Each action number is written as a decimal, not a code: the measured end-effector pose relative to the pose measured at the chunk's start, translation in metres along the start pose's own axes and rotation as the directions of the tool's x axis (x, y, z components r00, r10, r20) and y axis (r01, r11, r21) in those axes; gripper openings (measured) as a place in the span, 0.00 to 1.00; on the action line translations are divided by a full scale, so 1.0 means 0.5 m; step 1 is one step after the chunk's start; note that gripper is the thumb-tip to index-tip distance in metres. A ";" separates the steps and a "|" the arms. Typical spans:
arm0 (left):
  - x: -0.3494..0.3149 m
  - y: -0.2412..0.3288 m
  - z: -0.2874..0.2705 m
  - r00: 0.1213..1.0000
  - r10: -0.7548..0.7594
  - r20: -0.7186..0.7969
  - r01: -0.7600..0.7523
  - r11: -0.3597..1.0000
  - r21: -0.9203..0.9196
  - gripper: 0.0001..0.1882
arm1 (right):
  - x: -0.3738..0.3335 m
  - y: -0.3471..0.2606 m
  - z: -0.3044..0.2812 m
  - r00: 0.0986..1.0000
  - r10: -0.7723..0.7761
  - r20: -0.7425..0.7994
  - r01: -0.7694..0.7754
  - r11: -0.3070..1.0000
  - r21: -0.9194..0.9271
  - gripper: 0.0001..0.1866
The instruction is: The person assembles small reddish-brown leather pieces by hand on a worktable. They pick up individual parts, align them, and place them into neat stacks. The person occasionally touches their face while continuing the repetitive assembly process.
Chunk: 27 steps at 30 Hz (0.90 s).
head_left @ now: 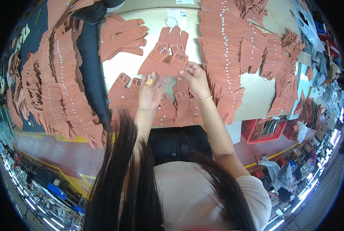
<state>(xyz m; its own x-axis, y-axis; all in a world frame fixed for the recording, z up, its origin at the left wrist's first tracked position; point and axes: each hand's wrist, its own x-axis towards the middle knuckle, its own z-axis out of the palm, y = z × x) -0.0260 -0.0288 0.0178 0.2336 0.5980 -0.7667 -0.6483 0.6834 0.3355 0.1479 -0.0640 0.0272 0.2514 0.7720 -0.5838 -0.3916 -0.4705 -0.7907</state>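
Note:
My right hand [195, 79] pinches the right edge of a terracotta-coloured strap piece [156, 69], which looks like leather. Two square covered buckles [178, 61] and several rounded strap ends stand out on it. Just below its lower edge is my left hand [152, 92], palm up with fingers apart and a yellow band on one finger. Its fingertips are at that edge; whether they touch it is hard to tell. Nearer to me, more buckled strap pieces [122, 98] lie on the pale table [112, 71], partly hidden by my forearms.
Unbuckled strap pieces [122, 36] lie at the far left of the table. Long overlapping rows [222, 46] cover its right side, and more rows [50, 81] lie on a dark surface at left. A red basket [252, 138] with cut pieces stands low at right.

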 end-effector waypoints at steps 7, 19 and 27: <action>0.055 -0.023 0.051 0.981 -0.165 -0.101 0.165 0.986 -0.005 0.20 | 0.101 -0.013 0.010 0.990 0.109 -0.093 -0.097 0.987 0.125 0.14; 0.115 -0.085 0.121 0.986 0.124 -0.108 -0.091 0.957 0.274 0.21 | 0.097 -0.019 -0.001 0.972 0.197 -0.130 -0.196 0.980 0.025 0.13; 0.058 -0.027 0.179 0.883 0.433 0.181 -0.466 0.763 0.448 0.24 | 0.033 -0.054 -0.003 0.974 -0.210 0.085 0.225 0.931 -0.287 0.18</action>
<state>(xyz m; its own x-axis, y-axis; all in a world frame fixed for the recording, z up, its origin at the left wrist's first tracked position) 0.0545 0.0170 0.0400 0.0568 0.8995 -0.4331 -0.2785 0.4309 0.8583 0.1640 -0.0392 0.0385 0.2516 0.8870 -0.3873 -0.0539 -0.3867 -0.9206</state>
